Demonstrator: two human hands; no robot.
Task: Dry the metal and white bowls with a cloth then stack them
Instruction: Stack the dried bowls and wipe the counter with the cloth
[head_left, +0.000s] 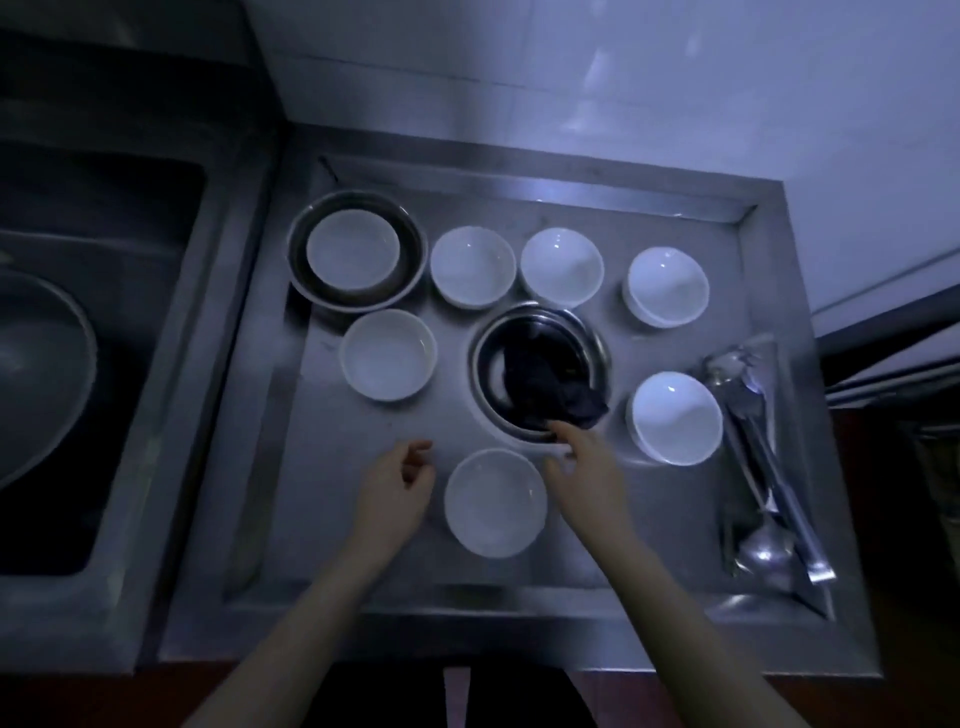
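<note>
Item: round steel bowl holding a limp dark cloth, just beyond the right hand, whose fingertips touch its near rim; grasp unclear. Likely light, rigid, slippery when wet; best held by the rim. Left hand hangs relaxed, empty, beside a glossy white ceramic bowl, probably fragile.

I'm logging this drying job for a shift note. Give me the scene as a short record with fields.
surface: steel draining tray
white bowls: seven, one of them inside the metal bowl at back left
cloth: dark cloth in the middle metal bowl
right hand: at that bowl's near rim, by the cloth
left hand: loosely curled, holds nothing
utensils: spoons at right
</note>
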